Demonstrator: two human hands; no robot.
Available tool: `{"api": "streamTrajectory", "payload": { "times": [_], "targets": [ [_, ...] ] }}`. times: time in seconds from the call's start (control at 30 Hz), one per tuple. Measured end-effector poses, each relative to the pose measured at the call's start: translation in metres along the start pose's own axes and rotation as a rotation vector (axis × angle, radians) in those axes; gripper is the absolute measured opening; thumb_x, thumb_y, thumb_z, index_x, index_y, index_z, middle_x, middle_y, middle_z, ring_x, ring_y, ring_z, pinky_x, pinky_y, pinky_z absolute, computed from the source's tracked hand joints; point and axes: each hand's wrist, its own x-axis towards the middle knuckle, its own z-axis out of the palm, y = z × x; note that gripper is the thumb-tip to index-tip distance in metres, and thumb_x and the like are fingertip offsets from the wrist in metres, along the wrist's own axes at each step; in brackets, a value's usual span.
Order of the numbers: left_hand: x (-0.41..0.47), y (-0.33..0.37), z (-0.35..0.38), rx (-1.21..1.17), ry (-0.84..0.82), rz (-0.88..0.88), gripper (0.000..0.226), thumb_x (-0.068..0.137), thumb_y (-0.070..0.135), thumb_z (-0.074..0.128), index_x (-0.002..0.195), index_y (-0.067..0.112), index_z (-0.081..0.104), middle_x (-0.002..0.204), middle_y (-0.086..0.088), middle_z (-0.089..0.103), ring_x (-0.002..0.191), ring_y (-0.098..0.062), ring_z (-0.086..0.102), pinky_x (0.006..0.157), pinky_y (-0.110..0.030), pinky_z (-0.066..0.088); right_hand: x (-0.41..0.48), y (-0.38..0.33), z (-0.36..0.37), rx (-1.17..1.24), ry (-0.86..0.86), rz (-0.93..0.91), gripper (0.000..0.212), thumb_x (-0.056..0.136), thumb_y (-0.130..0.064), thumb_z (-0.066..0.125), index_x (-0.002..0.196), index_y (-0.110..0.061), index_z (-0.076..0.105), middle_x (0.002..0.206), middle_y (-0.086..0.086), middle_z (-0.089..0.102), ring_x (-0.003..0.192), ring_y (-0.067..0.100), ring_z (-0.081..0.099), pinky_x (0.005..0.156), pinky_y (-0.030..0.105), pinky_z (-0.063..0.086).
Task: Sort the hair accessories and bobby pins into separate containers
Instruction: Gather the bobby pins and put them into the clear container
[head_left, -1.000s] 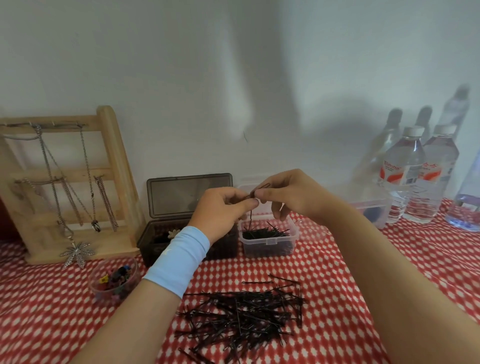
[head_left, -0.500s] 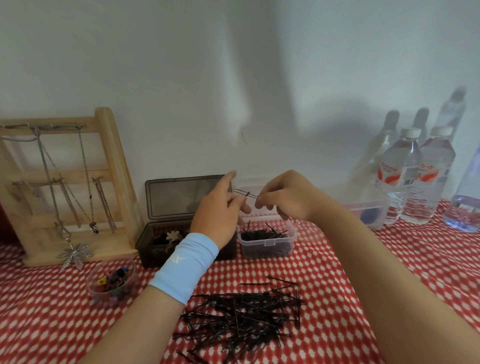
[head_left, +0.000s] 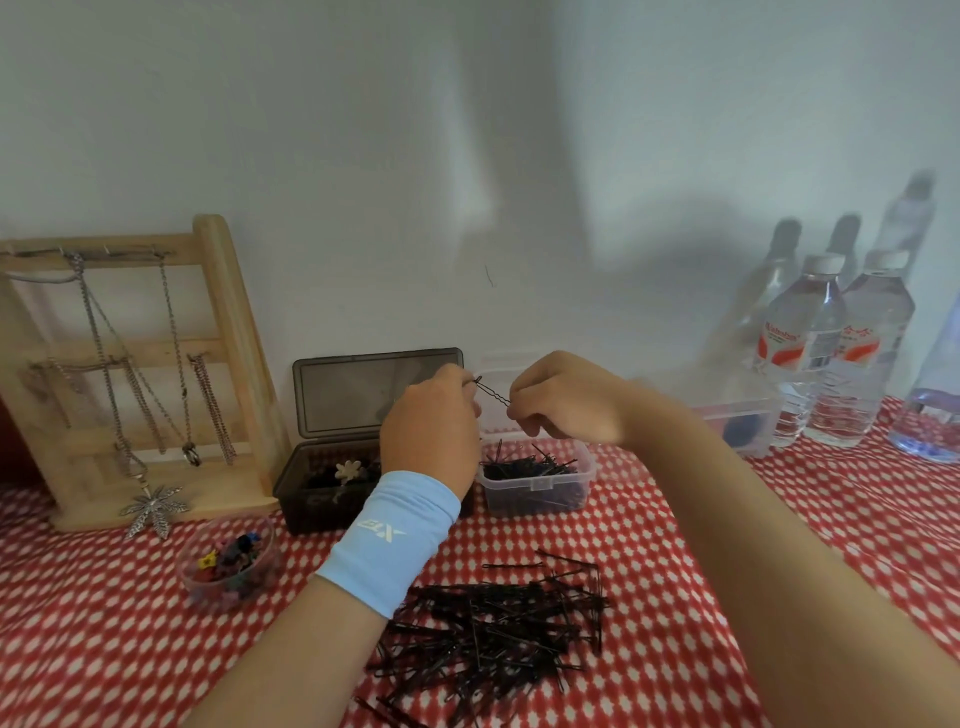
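Mid-task, nowhere near done. Both hands are raised over the containers with one bobby pin (head_left: 492, 391) stretched between them: left hand (head_left: 431, 428) has a narrow grip pinching its looped end, right hand (head_left: 563, 400) pinches the other end. The pin hangs in the air above the clear tub (head_left: 535, 480), not yet dropped in.

Done so far: the clear tub holds a layer of pins, the dark box (head_left: 332, 488) with its lid up holds a flower clip (head_left: 349, 470) and other dark accessories, and the small round cup (head_left: 228, 564) holds coloured mini clips.

Left: a big loose pile of pins (head_left: 498, 634) on the tabletop (head_left: 779, 545), likely most of the job. At one pin per pass, many passes remain.
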Motion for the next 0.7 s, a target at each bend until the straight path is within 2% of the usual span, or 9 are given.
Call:
{"api": "streamTrajectory", "payload": {
  "times": [0.07, 0.13, 0.2, 0.27, 0.33, 0.43, 0.57, 0.63, 0.7],
  "targets": [
    [0.004, -0.003, 0.001, -0.24, -0.014, -0.11, 0.021, 0.101, 0.022, 0.047, 0.098, 0.015, 0.066, 0.079, 0.007, 0.072, 0.069, -0.014, 0.069, 0.073, -0.036, 0.058, 0.001, 0.003, -0.001, 0.002, -0.004, -0.001, 0.033, 0.089, -0.013, 0.06, 0.056, -0.009, 0.061, 0.049, -0.003, 0.046, 0.045, 0.01, 0.038, 0.062, 0.035, 0.037],
    [0.004, -0.002, 0.0, -0.504, -0.071, -0.235, 0.018, 0.101, 0.019, 0.049, 0.099, 0.011, 0.066, 0.075, 0.003, 0.073, 0.061, -0.016, 0.07, 0.068, -0.033, 0.06, 0.002, 0.006, 0.0, -0.023, -0.006, 0.005, 0.034, 0.092, -0.018, 0.061, 0.059, -0.014, 0.069, 0.049, -0.007, 0.048, 0.044, 0.007, 0.039, 0.064, 0.033, 0.04],
    [0.005, 0.0, -0.004, -0.802, -0.174, -0.377, 0.017, 0.101, 0.017, 0.052, 0.103, 0.007, 0.066, 0.077, -0.001, 0.075, 0.061, -0.02, 0.072, 0.066, -0.033, 0.061, 0.002, 0.007, 0.001, -0.009, 0.018, -0.003, 0.032, 0.093, -0.021, 0.062, 0.064, -0.016, 0.074, 0.05, -0.008, 0.052, 0.045, 0.005, 0.043, 0.064, 0.032, 0.042],
    [0.006, 0.0, -0.008, -0.949, -0.283, -0.442, 0.016, 0.099, 0.017, 0.055, 0.105, 0.007, 0.066, 0.085, -0.002, 0.077, 0.067, -0.021, 0.073, 0.066, -0.032, 0.06, 0.001, 0.007, 0.001, 0.04, 0.055, -0.017, 0.03, 0.094, -0.02, 0.062, 0.069, -0.012, 0.076, 0.052, -0.006, 0.055, 0.046, 0.006, 0.045, 0.058, 0.03, 0.041],
    [0.006, -0.002, -0.009, -0.989, -0.352, -0.444, 0.016, 0.098, 0.017, 0.058, 0.108, 0.007, 0.066, 0.091, -0.004, 0.077, 0.072, -0.022, 0.074, 0.067, -0.031, 0.059, 0.001, 0.006, 0.001, 0.066, 0.078, -0.022, 0.029, 0.095, -0.02, 0.061, 0.071, -0.01, 0.075, 0.051, -0.006, 0.054, 0.046, 0.008, 0.044, 0.054, 0.028, 0.039],
    [0.004, -0.001, -0.006, -0.992, -0.347, -0.425, 0.013, 0.098, 0.012, 0.058, 0.106, 0.007, 0.066, 0.092, -0.008, 0.075, 0.075, -0.025, 0.075, 0.069, -0.033, 0.061, 0.0, 0.006, -0.001, 0.082, 0.105, -0.008, 0.03, 0.095, -0.018, 0.06, 0.069, -0.01, 0.074, 0.05, -0.006, 0.054, 0.047, 0.01, 0.043, 0.056, 0.031, 0.039],
    [0.007, -0.008, -0.002, -0.848, -0.109, -0.351, 0.011, 0.097, 0.009, 0.058, 0.091, 0.013, 0.067, 0.08, -0.007, 0.07, 0.062, -0.026, 0.073, 0.069, -0.04, 0.061, -0.002, 0.01, -0.009, -0.028, 0.004, 0.063, 0.029, 0.094, -0.012, 0.059, 0.067, -0.007, 0.068, 0.048, -0.006, 0.053, 0.04, 0.008, 0.043, 0.057, 0.025, 0.043],
    [0.01, -0.011, -0.006, -0.901, -0.027, -0.38, 0.01, 0.098, 0.011, 0.057, 0.092, 0.015, 0.065, 0.076, -0.004, 0.069, 0.056, -0.024, 0.071, 0.063, -0.036, 0.061, 0.0, 0.012, -0.014, -0.057, -0.006, 0.101, 0.024, 0.094, -0.008, 0.058, 0.07, -0.01, 0.063, 0.054, -0.005, 0.054, 0.039, 0.003, 0.046, 0.048, 0.015, 0.041],
    [0.013, -0.016, -0.01, -0.909, 0.038, -0.391, 0.008, 0.098, 0.011, 0.056, 0.096, 0.013, 0.064, 0.076, -0.003, 0.069, 0.053, -0.019, 0.068, 0.059, -0.031, 0.059, 0.002, 0.016, -0.017, -0.095, 0.007, 0.123, 0.024, 0.094, -0.009, 0.058, 0.072, -0.015, 0.063, 0.061, -0.004, 0.057, 0.045, 0.002, 0.049, 0.046, 0.012, 0.04]
  ]
}}
